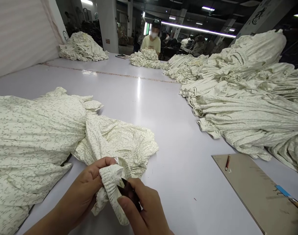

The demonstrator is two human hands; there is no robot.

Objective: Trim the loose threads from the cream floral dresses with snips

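Cream cloth [119, 132] lay at seven o'clock on the bench [171, 160], its band [109, 176] pinched in the left grip [82, 184]; the right grip [150, 205] clasped snips [131, 194], seemingly for trimming; the next cut called for sparing fabric.

The pale table [173, 143] carries patterned cloth [119, 133] in front, cloth heaps [246, 104] beyond and 1 board [256, 195].

Bare hands [86, 182] (left forearm [54, 212] likewise bare)

Lit tubes [198, 29] run beneath a dark ceiling [161, 9], with a pale pillar [107, 24] beyond the glossy table [163, 107].
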